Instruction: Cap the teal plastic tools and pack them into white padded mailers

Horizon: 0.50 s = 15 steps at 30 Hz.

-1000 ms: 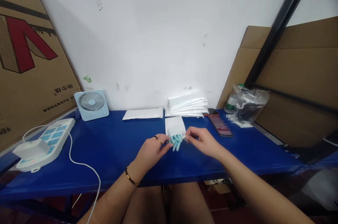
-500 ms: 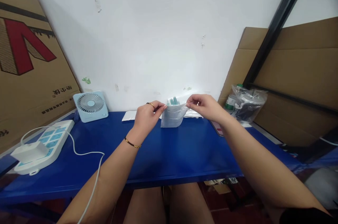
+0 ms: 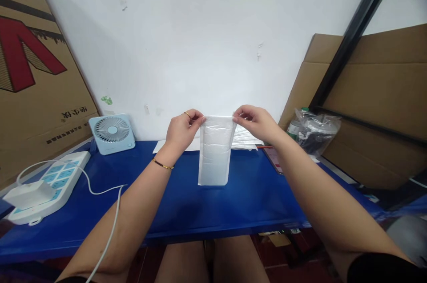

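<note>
A white padded mailer-like pouch, with crosswise creases, hangs upright over the blue table. My left hand pinches its top left corner between thumb and fingers. At the top right corner, my right hand pinches it the same way. The top edge is stretched straight between both hands, and the lower edge hangs near the tabletop. Whether anything lies inside cannot be seen. Behind it, a stack of white flat sheets or pouches lies against the wall, partly hidden by the pouch and my right hand.
A light blue fan and a white power strip with a plugged-in charger and cable are on the left. On the right lie a phone and a clear plastic bag beside a green-capped bottle. Cardboard flanks the blue table.
The pouch, earlier sagging with its mouth gaping and bluish pieces showing at the top, now hangs flat and longer. Both hands have risen slightly, pulling its top edge straight.
</note>
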Each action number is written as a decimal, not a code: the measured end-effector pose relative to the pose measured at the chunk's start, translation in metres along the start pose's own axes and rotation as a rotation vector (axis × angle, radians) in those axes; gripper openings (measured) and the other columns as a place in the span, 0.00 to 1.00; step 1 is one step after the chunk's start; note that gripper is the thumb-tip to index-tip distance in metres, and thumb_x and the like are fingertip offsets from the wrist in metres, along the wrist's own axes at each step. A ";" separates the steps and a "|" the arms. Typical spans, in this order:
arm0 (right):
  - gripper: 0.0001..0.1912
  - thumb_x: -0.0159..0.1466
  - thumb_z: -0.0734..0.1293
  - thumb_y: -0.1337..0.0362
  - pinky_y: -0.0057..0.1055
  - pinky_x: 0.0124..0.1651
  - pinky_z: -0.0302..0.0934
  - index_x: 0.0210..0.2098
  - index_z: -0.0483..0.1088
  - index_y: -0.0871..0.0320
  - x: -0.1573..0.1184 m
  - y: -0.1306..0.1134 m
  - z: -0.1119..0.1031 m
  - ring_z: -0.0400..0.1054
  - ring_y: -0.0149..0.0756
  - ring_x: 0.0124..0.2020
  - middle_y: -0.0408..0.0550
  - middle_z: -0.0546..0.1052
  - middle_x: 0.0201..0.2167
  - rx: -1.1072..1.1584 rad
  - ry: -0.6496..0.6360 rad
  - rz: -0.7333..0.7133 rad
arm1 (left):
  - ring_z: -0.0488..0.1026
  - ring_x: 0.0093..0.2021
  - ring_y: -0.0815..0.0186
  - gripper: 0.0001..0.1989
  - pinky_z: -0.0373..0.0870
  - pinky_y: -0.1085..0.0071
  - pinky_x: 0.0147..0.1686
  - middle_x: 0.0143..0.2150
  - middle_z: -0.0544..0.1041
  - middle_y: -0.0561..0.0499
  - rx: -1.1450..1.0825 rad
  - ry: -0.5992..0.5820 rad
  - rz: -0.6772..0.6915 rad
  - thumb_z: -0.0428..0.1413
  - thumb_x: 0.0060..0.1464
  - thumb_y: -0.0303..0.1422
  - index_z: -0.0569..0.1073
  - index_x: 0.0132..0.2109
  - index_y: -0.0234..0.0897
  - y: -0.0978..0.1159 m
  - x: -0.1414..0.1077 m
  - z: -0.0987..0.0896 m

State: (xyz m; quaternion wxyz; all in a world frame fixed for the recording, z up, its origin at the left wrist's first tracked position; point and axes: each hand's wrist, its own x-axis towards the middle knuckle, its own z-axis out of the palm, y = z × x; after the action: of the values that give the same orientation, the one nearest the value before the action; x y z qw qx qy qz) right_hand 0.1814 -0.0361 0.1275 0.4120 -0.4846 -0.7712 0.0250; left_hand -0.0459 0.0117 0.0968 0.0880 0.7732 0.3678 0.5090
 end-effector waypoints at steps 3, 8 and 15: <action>0.08 0.62 0.62 0.61 0.31 0.36 0.59 0.33 0.69 0.58 0.002 -0.009 -0.002 0.65 0.33 0.30 0.45 0.73 0.29 0.021 0.076 -0.013 | 0.69 0.30 0.70 0.11 0.64 0.74 0.31 0.30 0.75 0.53 -0.079 0.038 0.027 0.51 0.57 0.39 0.72 0.36 0.36 0.005 0.004 -0.006; 0.07 0.63 0.62 0.60 0.34 0.41 0.61 0.35 0.70 0.56 -0.061 -0.033 0.000 0.67 0.38 0.37 0.49 0.75 0.34 0.105 -0.065 -0.101 | 0.72 0.36 0.66 0.10 0.68 0.71 0.38 0.35 0.77 0.49 -0.128 -0.112 0.023 0.51 0.57 0.38 0.72 0.38 0.36 0.022 -0.060 -0.032; 0.05 0.62 0.62 0.68 0.30 0.34 0.63 0.33 0.68 0.53 -0.201 -0.025 0.077 0.68 0.34 0.32 0.43 0.74 0.29 0.268 -0.403 0.103 | 0.70 0.34 0.67 0.08 0.67 0.72 0.35 0.34 0.73 0.50 -0.167 -0.525 -0.235 0.50 0.55 0.31 0.68 0.28 0.38 0.007 -0.220 -0.029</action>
State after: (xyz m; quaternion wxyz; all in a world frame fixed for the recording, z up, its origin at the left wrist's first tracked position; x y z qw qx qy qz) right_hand 0.1510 -0.1761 -0.0352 0.3085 -0.4496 -0.8019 0.2443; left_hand -0.1134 -0.1451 -0.0447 0.3019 0.8206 0.3762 0.3065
